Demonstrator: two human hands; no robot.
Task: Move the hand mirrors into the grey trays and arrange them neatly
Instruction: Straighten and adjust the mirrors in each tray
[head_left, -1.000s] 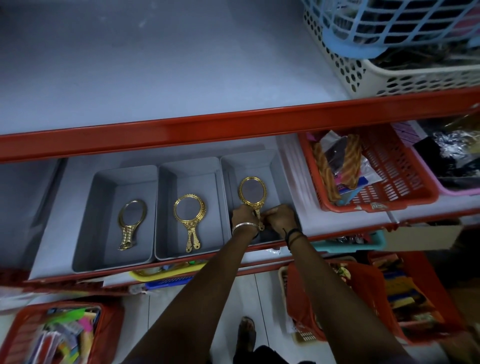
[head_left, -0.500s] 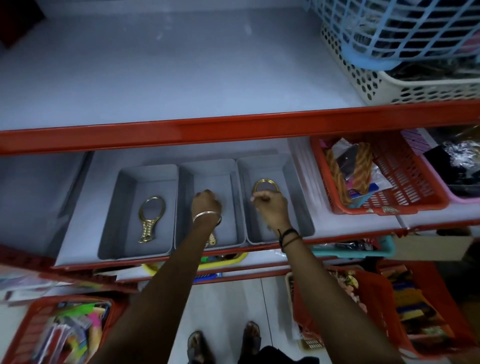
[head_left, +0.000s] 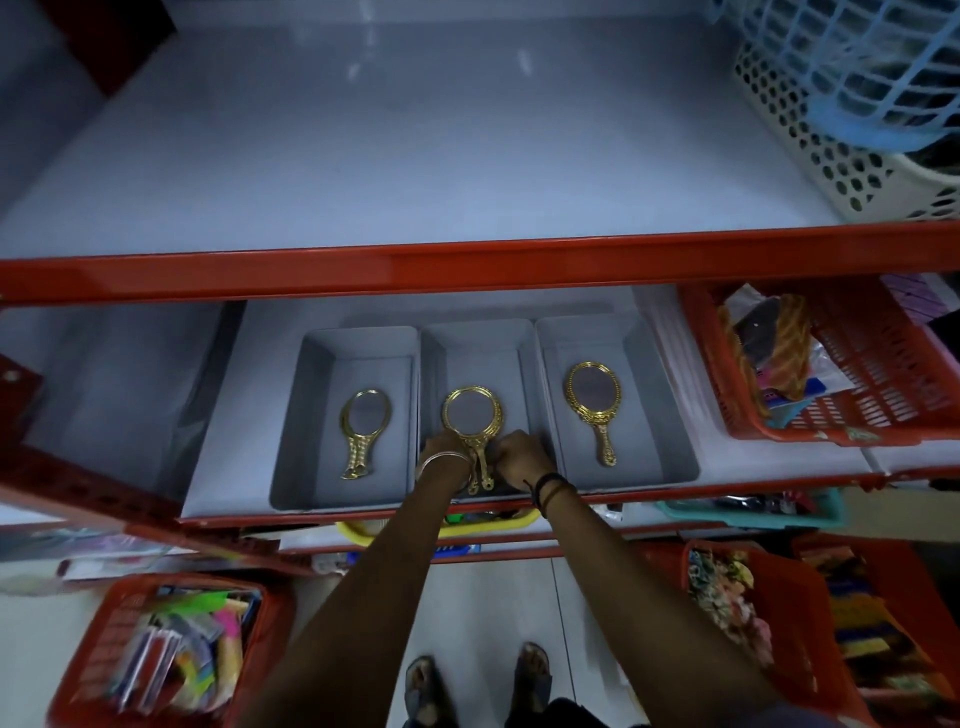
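Observation:
Three grey trays stand side by side on the middle shelf: left tray (head_left: 291, 447), middle tray (head_left: 478, 343), right tray (head_left: 660, 415). A gold hand mirror (head_left: 363, 426) lies in the left tray, handle toward me. Another gold mirror (head_left: 592, 402) lies in the right tray with no hand on it. In the middle tray lie stacked gold mirrors (head_left: 471, 418), two handles showing. My left hand (head_left: 441, 449) and my right hand (head_left: 519, 457) both pinch these handles at the tray's near end.
A red basket (head_left: 852, 415) with packets sits right of the trays. White (head_left: 841, 171) and blue (head_left: 852, 67) baskets stand on the upper shelf. Red shelf rails (head_left: 467, 270) cross above the trays. Red bins (head_left: 156, 649) sit on the floor beside my feet.
Both hands left the right tray's mirror and came to the middle tray; the left hand arrived first, the right followed. The right mirror now lies free.

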